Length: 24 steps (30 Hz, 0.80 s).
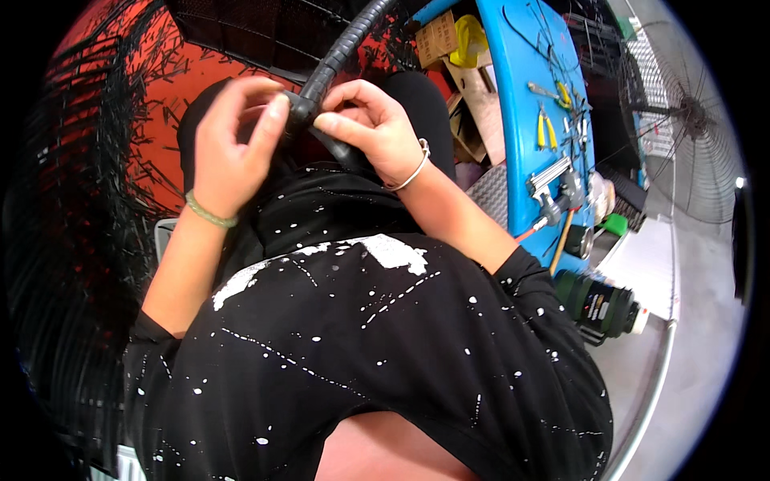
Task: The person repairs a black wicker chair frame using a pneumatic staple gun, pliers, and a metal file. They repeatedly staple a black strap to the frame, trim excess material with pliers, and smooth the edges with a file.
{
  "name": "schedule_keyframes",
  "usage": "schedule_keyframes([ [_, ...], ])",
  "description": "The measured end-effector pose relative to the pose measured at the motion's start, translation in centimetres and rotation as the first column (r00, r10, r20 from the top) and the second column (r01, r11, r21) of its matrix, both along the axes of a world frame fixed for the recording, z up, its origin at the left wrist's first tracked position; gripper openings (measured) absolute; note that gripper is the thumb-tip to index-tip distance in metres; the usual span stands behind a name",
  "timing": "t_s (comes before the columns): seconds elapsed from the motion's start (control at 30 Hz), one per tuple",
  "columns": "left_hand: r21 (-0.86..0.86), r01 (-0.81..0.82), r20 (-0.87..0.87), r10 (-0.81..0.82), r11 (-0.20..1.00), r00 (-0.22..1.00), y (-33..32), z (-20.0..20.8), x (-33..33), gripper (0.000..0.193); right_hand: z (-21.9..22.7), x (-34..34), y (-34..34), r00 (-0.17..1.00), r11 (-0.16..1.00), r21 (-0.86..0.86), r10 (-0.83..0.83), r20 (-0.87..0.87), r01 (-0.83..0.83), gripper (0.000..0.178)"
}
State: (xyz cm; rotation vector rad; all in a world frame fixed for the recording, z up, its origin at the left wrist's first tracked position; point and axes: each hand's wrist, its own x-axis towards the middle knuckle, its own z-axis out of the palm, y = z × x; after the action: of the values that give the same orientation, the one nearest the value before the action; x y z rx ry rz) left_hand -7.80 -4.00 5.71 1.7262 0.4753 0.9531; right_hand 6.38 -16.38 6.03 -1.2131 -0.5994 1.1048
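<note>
A black tube (341, 54) with ringed, spiral-like wrapping slants down from the upper edge towards my lap. A dark, bulky end piece (301, 110) sits at its lower end, between my two hands. My left hand (237, 140) pinches this end from the left, thumb and fingers bent round it. From the right, my right hand (373, 132) grips the same end with curled fingers, its thumb pointing at the end piece. A smooth black part (340, 149) sticks out below my right thumb. The undersides of both grips are hidden.
A blue table (525, 172) on the right carries yellow-handled pliers (547, 128), a metal clamp-like tool (549, 178) and several other tools. Beside it are cardboard (437, 38) and a wire fan (696, 120). Black scraps lie on the red surface (164, 104) at left.
</note>
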Motion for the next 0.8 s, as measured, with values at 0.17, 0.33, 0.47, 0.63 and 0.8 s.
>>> schedule_keyframes([
  [0.17,-0.413,0.319,-0.203,-0.427,0.853,0.881,4.2,1.5,-0.1,0.040,-0.9,1.2,0.6,0.329,0.891,0.441,-0.450,0.830,0.104,0.044],
  [0.33,-0.549,0.488,-0.232,-0.684,0.679,0.691,5.3,2.2,0.8,0.041,-0.2,1.4,0.8,0.327,0.898,0.440,-0.411,0.851,-0.015,0.041],
  [0.47,-0.632,0.476,-0.154,-0.701,0.611,0.696,5.2,2.0,1.1,0.038,0.5,1.6,0.7,0.225,0.916,0.401,-0.386,0.895,-0.026,0.036],
  [0.63,-0.572,0.474,-0.241,-0.690,0.669,0.683,5.4,2.0,1.4,0.041,-0.1,1.9,2.1,0.268,0.869,0.483,-0.442,0.856,-0.111,0.033],
  [0.8,-0.507,0.475,-0.291,-0.662,0.719,0.691,5.4,2.3,1.5,0.041,0.0,2.0,2.5,0.254,0.865,0.487,-0.447,0.858,-0.121,0.031],
])
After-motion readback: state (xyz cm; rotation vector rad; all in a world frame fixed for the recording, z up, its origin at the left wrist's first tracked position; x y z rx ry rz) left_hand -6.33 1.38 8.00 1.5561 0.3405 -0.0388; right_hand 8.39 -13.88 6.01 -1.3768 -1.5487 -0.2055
